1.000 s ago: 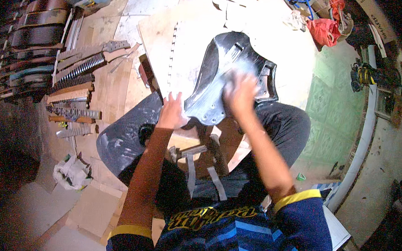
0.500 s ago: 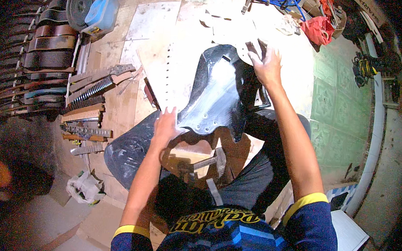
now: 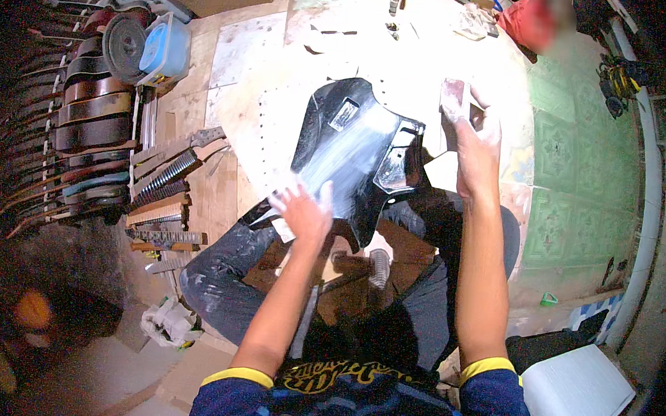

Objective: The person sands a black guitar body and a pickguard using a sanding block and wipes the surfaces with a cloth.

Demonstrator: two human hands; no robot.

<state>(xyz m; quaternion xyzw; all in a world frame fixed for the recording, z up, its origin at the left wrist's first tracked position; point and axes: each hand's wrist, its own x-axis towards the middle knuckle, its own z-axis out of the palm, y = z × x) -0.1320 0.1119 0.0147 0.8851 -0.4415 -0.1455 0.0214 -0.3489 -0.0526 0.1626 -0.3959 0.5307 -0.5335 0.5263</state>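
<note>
Left hand [image 3: 307, 212], fingers spread, likely steadies the guitar body [image 3: 362, 141] at its near end. Right hand [image 3: 478, 151] grips a block [image 3: 452, 91] to the body's right.

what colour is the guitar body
The guitar body is black with a whitish streak across its face, best seen in the head view.

Left grip [image 3: 303, 213] over guitar body [image 3: 353, 151], right grip [image 3: 477, 145] holding block [image 3: 453, 91]

Floor [image 3: 431, 51]: blew out white centrally.
Black guitar body [image 3: 362, 136]: threw back glare.
Rim: sank into grainy dark, lines bowed.
Red bundle [image 3: 521, 24]: was partly blurred.
</note>
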